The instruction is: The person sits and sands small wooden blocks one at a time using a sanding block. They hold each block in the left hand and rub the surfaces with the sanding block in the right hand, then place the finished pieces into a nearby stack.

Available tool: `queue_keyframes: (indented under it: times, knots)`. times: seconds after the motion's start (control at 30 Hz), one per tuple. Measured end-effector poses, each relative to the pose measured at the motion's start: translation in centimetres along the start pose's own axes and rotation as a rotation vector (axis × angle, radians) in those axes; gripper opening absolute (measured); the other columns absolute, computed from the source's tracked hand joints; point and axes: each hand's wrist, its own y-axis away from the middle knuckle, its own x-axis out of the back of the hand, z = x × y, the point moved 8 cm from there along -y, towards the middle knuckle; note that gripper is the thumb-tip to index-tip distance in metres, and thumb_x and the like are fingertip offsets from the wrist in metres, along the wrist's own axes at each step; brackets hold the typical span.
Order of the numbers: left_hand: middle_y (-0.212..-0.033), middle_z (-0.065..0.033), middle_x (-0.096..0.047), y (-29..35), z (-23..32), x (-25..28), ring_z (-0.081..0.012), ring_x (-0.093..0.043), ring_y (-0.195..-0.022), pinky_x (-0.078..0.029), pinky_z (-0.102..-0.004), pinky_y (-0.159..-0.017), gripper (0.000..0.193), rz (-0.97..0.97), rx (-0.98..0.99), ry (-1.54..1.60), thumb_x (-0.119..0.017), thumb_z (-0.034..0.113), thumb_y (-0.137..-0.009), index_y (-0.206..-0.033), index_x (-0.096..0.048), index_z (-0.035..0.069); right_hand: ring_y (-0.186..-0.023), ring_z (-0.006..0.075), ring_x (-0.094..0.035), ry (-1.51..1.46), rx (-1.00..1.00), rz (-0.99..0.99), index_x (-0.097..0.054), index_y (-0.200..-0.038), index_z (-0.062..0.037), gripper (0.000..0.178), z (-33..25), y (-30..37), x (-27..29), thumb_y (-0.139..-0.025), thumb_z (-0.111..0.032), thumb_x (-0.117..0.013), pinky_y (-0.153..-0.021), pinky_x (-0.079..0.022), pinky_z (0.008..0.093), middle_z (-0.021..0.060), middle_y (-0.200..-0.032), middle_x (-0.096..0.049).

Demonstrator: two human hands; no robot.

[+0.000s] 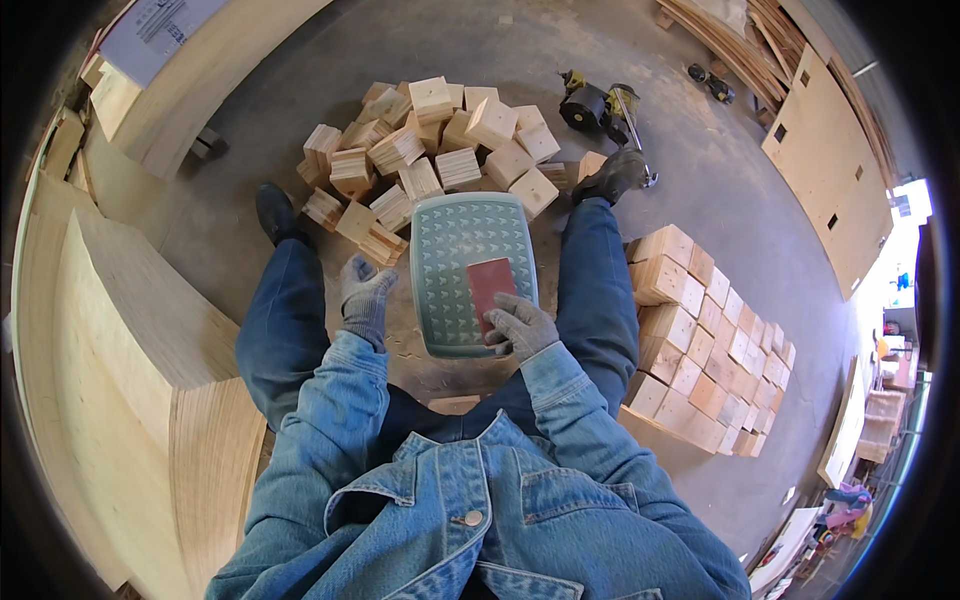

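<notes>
Two denim sleeves (318,425) are nearest, and each ends in a hand with a grey glove. The right hand (522,325) is closed on a dark red sheet (490,290), flat and rectangular. This sheet is above the right half of a pale green plastic stool (450,318), between the legs; whether it touches the stool top, I cannot tell. The top has rounded corners and many small raised marks.

The left hand (366,296) is just beside the left edge of the stool. Its fingers are half bent; I cannot tell if something is inside them. Close in front of these fingers is one wooden block (382,244), and I cannot see surely if they touch it.

On both sides are the legs in dark blue trousers (285,315). At the left, near the leg, stand big pale wood panels (120,330). To the right of the right leg, many blocks form an orderly stack (700,345).

Beyond the stool lies a loose pile of blocks (458,170), turned in different directions, between two dark boots (274,212). Past the right boot, a black and yellow tool (583,106) rests on the grey floor (690,190). Farther to the right is a wide board with square holes (835,165).
</notes>
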Motion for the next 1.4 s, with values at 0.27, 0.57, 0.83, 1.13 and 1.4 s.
queue_keyframes:
  times: [0.27,0.57,0.83,1.13,1.4]
  knots:
    - [-0.144,-0.0232,-0.054,-7.1,1.5,-3.2,-0.0381,-0.053,-0.135,-0.044,-0.0467,-0.119,0.101,-0.053,-0.219,-0.798,-0.098,0.028,-0.068,-0.151,-0.044,0.005,-0.078,0.0209,-0.075,-0.054,-0.167,-0.026,-0.05,-0.153,0.0009,0.051,-0.6,0.2,0.5,-0.106,-0.016,-0.064,-0.054,-0.056,0.0272,0.0166,-0.119,-0.073]
    - [-0.153,-0.0216,-0.047,-14.8,0.4,-6.7,-0.0417,-0.047,-0.142,-0.041,-0.0479,-0.122,0.118,-0.156,-0.29,-1.041,-0.098,0.035,-0.066,-0.161,-0.033,0.014,-0.079,0.0206,-0.076,-0.107,-0.324,-0.049,-0.05,-0.151,0.0027,0.052,-1.7,0.1,0.9,-0.106,-0.019,-0.062,-0.058,-0.054,0.0256,0.0181,-0.119,-0.074]
    - [-0.155,-0.0212,-0.045,-18.4,-3.2,-7.9,-0.0424,-0.046,-0.143,-0.041,-0.0487,-0.122,0.12,-0.157,-0.387,-1.122,-0.096,0.04,-0.067,-0.163,-0.03,0.016,-0.077,0.0235,-0.077,-0.232,-0.415,-0.059,-0.054,-0.146,0.0025,0.046,-1.1,-0.4,1.4,-0.107,-0.021,-0.061,-0.055,-0.055,0.0238,0.0225,-0.115,-0.075]
    - [-0.144,-0.0236,-0.052,-19.1,-3.2,-6.6,-0.0423,-0.055,-0.133,-0.048,-0.0482,-0.114,0.101,-0.119,-0.33,-0.99,-0.089,0.031,-0.07,-0.156,-0.041,0.011,-0.079,0.0259,-0.078,-0.273,-0.38,-0.091,-0.054,-0.148,0.0,0.043,-1.0,-1.1,0.3,-0.109,-0.02,-0.059,-0.056,-0.057,0.0259,0.0235,-0.118,-0.074]
    - [-0.137,-0.0209,-0.062,-13.9,3.9,0.0,-0.0366,-0.061,-0.128,-0.049,-0.0447,-0.111,0.096,0.052,-0.197,-0.818,-0.097,0.037,-0.067,-0.145,-0.053,0.001,-0.079,0.0254,-0.077,-0.249,-0.273,-0.081,-0.053,-0.149,-0.0018,0.044,-0.9,-1.1,-0.1,-0.108,-0.018,-0.059,-0.056,-0.058,0.0277,0.0206,-0.117,-0.074]
